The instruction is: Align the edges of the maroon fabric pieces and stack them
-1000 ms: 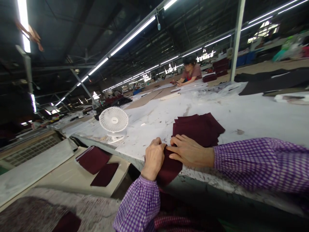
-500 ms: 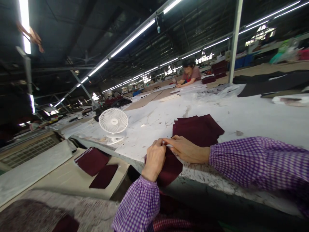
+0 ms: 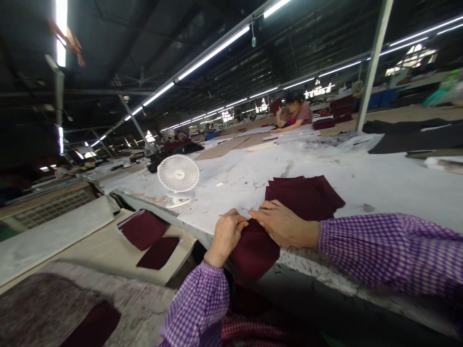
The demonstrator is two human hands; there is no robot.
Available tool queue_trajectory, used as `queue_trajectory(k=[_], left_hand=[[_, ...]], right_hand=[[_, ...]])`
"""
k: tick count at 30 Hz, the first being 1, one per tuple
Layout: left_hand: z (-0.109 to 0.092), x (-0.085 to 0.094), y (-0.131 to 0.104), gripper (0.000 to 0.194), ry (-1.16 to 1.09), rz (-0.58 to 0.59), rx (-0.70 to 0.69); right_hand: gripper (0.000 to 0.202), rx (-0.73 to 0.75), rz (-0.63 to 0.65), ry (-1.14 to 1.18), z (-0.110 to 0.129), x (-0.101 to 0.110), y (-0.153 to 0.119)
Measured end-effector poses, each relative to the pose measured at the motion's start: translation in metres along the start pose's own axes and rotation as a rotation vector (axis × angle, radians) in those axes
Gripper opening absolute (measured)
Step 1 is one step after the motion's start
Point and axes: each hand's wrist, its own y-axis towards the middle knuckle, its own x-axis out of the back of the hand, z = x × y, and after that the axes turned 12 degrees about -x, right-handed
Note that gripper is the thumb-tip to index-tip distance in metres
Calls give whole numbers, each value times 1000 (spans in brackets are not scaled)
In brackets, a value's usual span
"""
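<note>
At the table's near edge lies a maroon fabric piece [image 3: 256, 253], its lower part hanging over the edge. My left hand [image 3: 227, 233] pinches its far left corner between thumb and bent fingers. Across from it, my right hand [image 3: 284, 224] grips the top edge of the same piece, fingers curled and the thumb hidden under the palm. A small gap separates the two sets of fingertips. Just beyond my right hand, a fanned stack of maroon fabric pieces [image 3: 306, 195] rests on the white-covered table [image 3: 231, 193].
A white fan [image 3: 178, 174] stands on the table to the left. More maroon pieces [image 3: 142, 229] lie on a lower beige surface [image 3: 90, 250]. Across the table a person [image 3: 297, 115] leans on it, one hand raised with maroon fabric. A metal post [image 3: 374, 67] rises at right.
My fingertips have moved slightly apart, and more of the maroon fabric piece shows between my hands. The person across the table has raised a piece of maroon fabric. The view has shifted slightly.
</note>
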Motion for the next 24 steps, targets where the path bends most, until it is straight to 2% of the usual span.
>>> queue_trajectory(k=[3, 5, 9, 13, 15, 20, 24], left_hand=[[10, 7, -13, 13, -45, -54, 31], [12, 10, -17, 14, -47, -69, 53], [4, 8, -3, 17, 15, -66, 74], [-10, -2, 20, 22, 161, 43, 86], [-14, -7, 26, 24, 220, 85, 79], [-13, -11, 27, 26, 261, 104, 46], [-3, -8, 22, 23, 98, 39, 18]], right_hand=[[38, 47, 32, -22, -3, 1, 1], [40, 17, 53, 0, -6, 0, 2], [42, -65, 33, 93, -12, -1, 6], [43, -68, -26, 106, -16, 0, 10], [41, -72, -14, 110, -16, 0, 10], [37, -66, 57, 40, -10, 2, 8], [44, -32, 85, -61, -5, 6, 7]])
